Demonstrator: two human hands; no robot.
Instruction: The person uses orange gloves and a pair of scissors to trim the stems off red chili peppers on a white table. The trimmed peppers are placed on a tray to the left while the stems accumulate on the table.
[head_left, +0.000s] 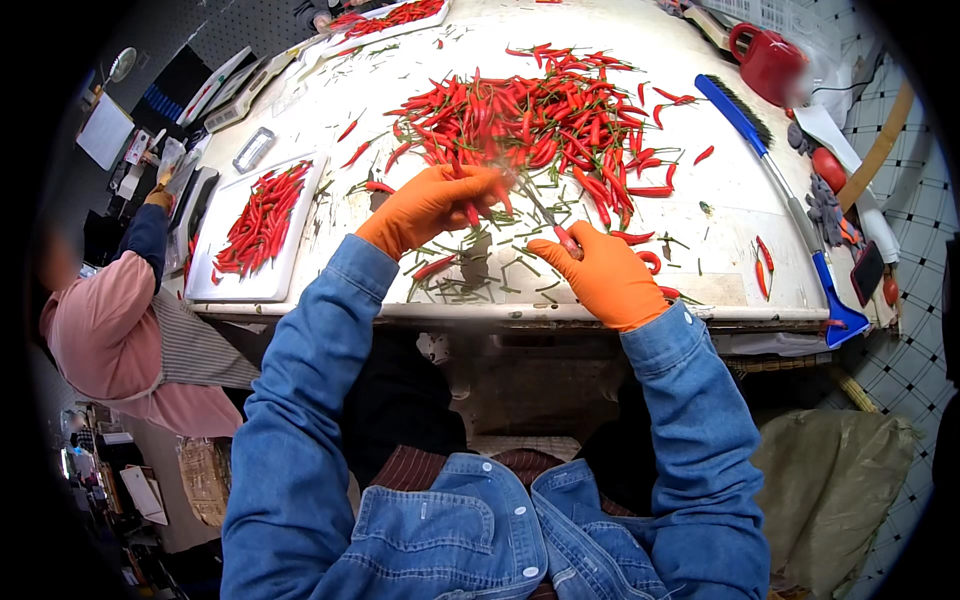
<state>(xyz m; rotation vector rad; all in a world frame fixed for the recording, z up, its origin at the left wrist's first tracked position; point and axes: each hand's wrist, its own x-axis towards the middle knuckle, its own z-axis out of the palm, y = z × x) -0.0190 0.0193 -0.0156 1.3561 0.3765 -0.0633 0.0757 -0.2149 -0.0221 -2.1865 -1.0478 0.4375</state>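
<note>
My left hand (435, 201), in an orange glove, holds a few red chili peppers (471, 214) between thumb and fingers. In my right hand (611, 274), gloved alike, is the red handle of a small metal tool (551, 217), perhaps scissors or snips; its tip reaches towards the held peppers, and blur hides its exact form. Beyond both hands lies a large heap of red chilies (525, 112). Cut green stems (517, 262) are scattered on the white table (757, 176) beneath and between my hands, with single chilies among them.
At the left, a white tray (289, 270) holds chilies; a co-worker (112, 322) stands beyond it by scales. Another chili tray (382, 30) is at the far side. On the right lie a blue-handled brush (784, 176), a red mug (769, 64), gray gloves (825, 214) and a phone (867, 273).
</note>
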